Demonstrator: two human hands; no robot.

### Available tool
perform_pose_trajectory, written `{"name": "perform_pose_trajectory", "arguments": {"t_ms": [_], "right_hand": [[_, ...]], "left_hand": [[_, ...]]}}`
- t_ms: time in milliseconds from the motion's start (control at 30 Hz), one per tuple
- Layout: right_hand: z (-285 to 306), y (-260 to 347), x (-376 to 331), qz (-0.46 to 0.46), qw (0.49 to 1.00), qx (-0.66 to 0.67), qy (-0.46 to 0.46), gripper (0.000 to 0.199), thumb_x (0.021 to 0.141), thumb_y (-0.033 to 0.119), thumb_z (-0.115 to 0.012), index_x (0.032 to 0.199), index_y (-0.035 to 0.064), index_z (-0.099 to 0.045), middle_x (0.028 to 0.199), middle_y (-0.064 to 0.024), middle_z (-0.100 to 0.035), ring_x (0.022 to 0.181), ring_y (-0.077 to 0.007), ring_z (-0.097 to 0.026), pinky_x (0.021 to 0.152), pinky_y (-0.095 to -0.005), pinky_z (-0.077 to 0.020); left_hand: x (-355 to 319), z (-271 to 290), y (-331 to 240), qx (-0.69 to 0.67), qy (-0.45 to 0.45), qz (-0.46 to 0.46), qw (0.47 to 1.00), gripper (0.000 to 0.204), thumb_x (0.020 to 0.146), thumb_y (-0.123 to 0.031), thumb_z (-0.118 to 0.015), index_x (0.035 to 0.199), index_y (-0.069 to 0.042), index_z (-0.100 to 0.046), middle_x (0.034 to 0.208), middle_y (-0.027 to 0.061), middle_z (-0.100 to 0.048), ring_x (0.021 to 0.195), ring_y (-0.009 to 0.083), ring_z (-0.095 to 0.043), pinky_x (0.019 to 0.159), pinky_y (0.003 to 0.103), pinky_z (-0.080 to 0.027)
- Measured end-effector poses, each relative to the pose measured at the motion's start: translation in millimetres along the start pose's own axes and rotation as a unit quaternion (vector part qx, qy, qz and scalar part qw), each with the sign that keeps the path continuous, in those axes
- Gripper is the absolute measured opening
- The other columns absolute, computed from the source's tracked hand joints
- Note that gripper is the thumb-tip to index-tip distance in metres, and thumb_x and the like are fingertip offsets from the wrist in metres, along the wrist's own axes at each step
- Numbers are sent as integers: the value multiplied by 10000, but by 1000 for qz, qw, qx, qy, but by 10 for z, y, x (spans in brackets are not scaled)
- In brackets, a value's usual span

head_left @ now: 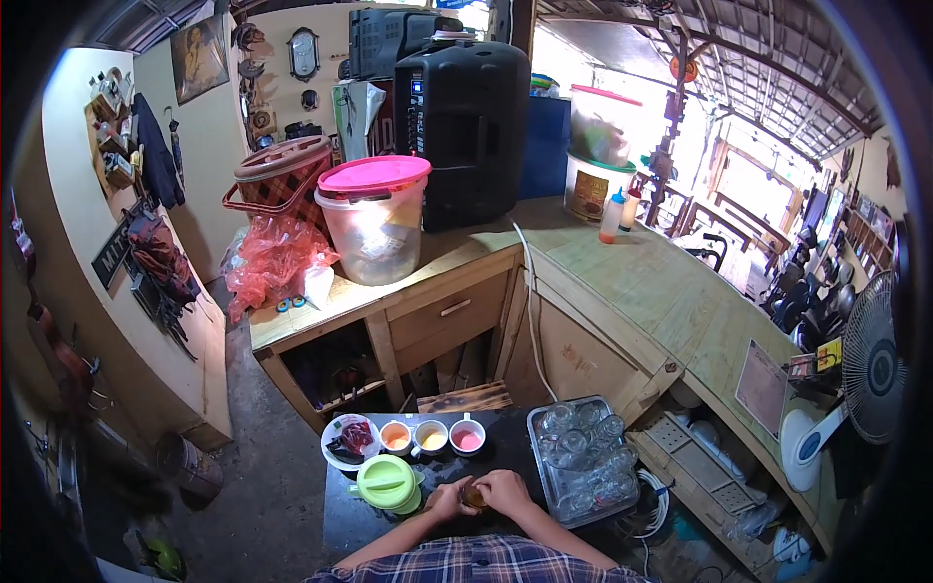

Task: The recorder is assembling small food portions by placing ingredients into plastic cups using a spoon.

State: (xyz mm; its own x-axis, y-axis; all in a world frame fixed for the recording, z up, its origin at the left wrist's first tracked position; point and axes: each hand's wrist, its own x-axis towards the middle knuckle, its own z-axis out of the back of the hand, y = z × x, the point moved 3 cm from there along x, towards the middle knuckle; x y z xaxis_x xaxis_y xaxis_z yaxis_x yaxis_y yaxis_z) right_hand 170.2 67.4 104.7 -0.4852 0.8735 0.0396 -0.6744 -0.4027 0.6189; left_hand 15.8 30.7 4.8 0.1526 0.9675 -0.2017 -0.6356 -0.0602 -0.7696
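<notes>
While both hands (483,494) close together, a small cup (473,498) sits between them.

A small glass (474,497) with amber-brown contents stands upright on the dark table (505,449), near its front edge, and only its top shows. The left hand (449,499) and the right hand (505,492) close around it from both sides, fingers touching it and hiding most of its wall. It lies just right of the green lidded jug (388,483), left of the metal tray (540,466) of upturned glasses, and in front of three small cups (431,437).
</notes>
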Motion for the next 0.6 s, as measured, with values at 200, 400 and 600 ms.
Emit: {"name": "perform_pose_trajectory", "arguments": {"t_ms": [200, 400, 600], "right_hand": [[-15, -42, -15, -2, 1000, -3, -11, 148, 792, 180, -640, 876, 127, -751, 833, -109, -685, 794, -293, -630, 753, -402, -521], [38, -12, 18, 56, 995, -48, -69, 150, 788, 185, -644, 854, 101, -749, 808, -117, -681, 795, -296, -634, 741, -410, -524], [87, 4, 24, 60, 994, -32, -88, 142, 778, 182, -644, 839, 115, -753, 819, -120, -687, 796, -301, -642, 747, -401, -529]], "left_hand": [[20, -9, -10, 12, 7, -6, 1000, 899, 594, -386, -874, 1362, -124, -486, 1121, 154, -669, 1031, 297, -654, 876, 383, -519], [19, -6, 18, -2, 8, -6, 1000, 921, 589, -379, -879, 1376, -125, -474, 1126, 161, -666, 1034, 299, -652, 878, 382, -517], [-2, 51, -75, 21, 20, 4, 1000, 924, 590, -389, -878, 1375, -115, -475, 1128, 160, -665, 1036, 298, -652, 877, 381, -517]]}}
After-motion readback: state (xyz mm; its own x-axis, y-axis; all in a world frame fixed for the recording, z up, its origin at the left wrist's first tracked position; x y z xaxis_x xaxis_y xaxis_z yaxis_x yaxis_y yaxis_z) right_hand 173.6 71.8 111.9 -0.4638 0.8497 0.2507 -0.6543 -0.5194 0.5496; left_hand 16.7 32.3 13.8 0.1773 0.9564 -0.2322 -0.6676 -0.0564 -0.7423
